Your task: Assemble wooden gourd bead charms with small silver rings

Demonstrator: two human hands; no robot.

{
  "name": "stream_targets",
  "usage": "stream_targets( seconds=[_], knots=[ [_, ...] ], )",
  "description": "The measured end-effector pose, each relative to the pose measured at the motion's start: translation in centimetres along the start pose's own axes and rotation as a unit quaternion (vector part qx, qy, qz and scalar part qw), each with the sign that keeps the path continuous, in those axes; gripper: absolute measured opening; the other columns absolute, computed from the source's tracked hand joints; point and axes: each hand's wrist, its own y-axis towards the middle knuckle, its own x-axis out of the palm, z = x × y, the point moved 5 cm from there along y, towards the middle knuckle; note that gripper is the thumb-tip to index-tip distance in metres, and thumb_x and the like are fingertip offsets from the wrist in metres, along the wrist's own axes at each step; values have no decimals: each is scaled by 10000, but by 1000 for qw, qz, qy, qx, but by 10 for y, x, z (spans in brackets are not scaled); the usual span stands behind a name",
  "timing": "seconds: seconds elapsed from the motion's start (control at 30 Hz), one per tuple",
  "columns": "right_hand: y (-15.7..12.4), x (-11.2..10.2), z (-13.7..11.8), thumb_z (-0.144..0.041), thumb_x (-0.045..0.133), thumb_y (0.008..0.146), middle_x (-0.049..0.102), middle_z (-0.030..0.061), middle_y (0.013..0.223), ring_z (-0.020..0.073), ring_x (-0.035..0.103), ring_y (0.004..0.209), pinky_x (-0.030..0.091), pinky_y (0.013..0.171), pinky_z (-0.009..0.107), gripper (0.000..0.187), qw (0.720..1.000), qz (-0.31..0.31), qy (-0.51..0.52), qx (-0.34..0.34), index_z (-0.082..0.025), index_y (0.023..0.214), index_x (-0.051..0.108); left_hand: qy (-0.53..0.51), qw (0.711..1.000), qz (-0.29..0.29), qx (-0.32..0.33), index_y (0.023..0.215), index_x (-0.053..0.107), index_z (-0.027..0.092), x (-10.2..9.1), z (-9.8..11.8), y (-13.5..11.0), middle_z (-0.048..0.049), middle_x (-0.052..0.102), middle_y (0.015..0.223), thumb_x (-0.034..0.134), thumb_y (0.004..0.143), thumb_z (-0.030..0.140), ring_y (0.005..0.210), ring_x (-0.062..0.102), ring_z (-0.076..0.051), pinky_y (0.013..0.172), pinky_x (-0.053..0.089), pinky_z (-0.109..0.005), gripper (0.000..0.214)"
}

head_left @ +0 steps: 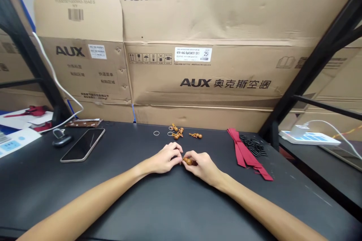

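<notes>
Over the middle of the black tabletop, my right hand is closed on a small brown gourd-shaped charm, its round body between thumb and fingers. Close against the charm's left end, my left hand is pinched; what lies between its fingertips is hidden. Just beyond my hands are several similar brown charms in a cluster, with metal rings among them. One more charm lies apart to the right, and a loose split ring to the left.
A phone and a small black device lie on the left. Red ribbon strips and a pile of black clasps are at the right. Large cardboard walls the back; a black metal post stands right.
</notes>
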Motion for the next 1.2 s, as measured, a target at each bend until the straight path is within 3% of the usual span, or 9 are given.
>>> stream_targets(
  seconds=[0.3,0.57,0.9,1.1,1.2],
  knots=[
    [1,2,5,-286,546,881,622,-10,655,121,549,525,427,522,214,78,1000,-11,-6,10,-212,892,568,-11,1000,-9,6,860,601,199,-1,0,0,-50,524,1140,439,963,281,1042,483,-186,973,380,-355,209],
    [5,-12,9,-286,581,890,650,36,810,169,595,734,471,682,276,94,996,-26,-80,-3,-205,919,619,-21,1000,2,-4,801,598,188,-1,-3,0,-43,519,1127,552,909,330,1052,499,-184,968,389,-337,184],
    [6,-19,18,-280,568,906,629,59,911,206,557,851,466,803,362,92,993,-35,-117,2,-213,917,630,99,994,45,28,902,636,217,-11,-6,-4,-61,521,1124,541,916,256,1052,488,-210,973,387,-377,103],
    [5,-19,11,-289,557,915,625,66,984,210,556,927,455,848,380,100,996,-40,-85,-1,-210,907,618,130,988,80,24,869,621,195,-16,-7,-7,-74,516,1135,627,855,352,1059,498,-225,957,397,-383,158],
    [5,-14,6,-288,566,910,622,67,1015,212,554,951,452,851,375,87,996,-51,-74,-6,-213,912,611,136,987,83,29,854,615,188,-12,-5,-6,-72,520,1142,588,886,293,1057,499,-215,957,392,-379,113]
  ],
)
